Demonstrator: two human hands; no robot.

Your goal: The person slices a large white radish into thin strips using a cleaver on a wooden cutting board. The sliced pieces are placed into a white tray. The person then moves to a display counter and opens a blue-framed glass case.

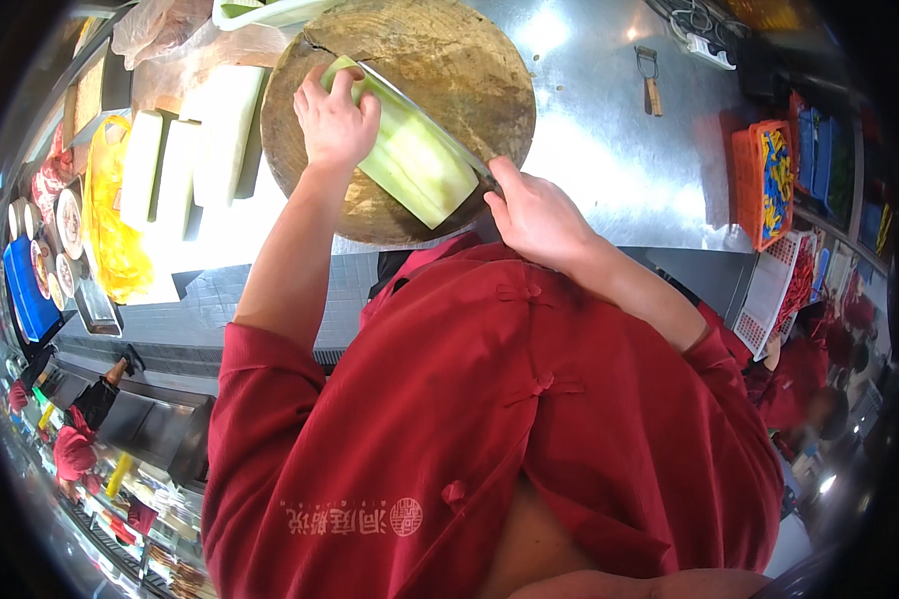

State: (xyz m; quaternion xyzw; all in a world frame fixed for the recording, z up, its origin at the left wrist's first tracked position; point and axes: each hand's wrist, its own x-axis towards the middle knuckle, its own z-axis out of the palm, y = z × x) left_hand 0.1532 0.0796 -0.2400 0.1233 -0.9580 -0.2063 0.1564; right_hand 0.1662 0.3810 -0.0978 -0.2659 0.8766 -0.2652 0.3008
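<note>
A long block of peeled pale-green melon or gourd [419, 168] lies slantwise on a round wooden chopping block [457, 52]. My left hand [337, 120] presses on its far left end, fingers curled over the top. Along the block's right side runs a knife blade [425, 115], seen almost edge-on. My right hand [536, 213] grips the knife at the near right rim of the chopping block; its fingers hide most of the handle. Whether the blade is in the flesh or only beside it, I cannot tell.
Several pale blocks [228, 135] stand left of the chopping block, near a yellow plastic bag [109, 217]. On the steel table [607, 165] lies a peeler [650, 82]. An orange basket [749, 187] of blue and yellow pieces sits at right. Other people in red are at both sides.
</note>
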